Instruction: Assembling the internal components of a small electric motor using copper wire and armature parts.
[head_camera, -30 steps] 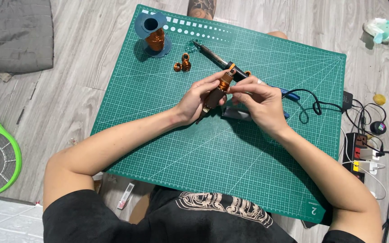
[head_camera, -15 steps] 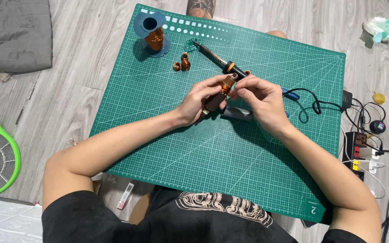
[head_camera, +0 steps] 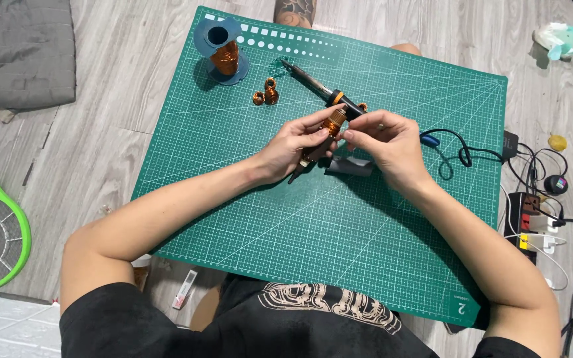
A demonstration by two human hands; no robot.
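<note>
Over the middle of the green cutting mat (head_camera: 247, 219) we hold a dark rod wrapped with a copper coil (head_camera: 319, 136), just above centre. Its long axis runs from about seven o'clock, where the bare tip pokes out below our palm, up to one o'clock, where the coil end points. Our left hand (head_camera: 293, 147) grips the rod, fingers curled shut round it; our right hand (head_camera: 386, 142) pinches near the coil end, fingertips pressed together on something too thin to make out. A soldering iron (head_camera: 316, 86) lies at twelve o'clock, its handle running behind our hands. A grey object (head_camera: 349, 167) sits half hidden under the right hand.
</note>
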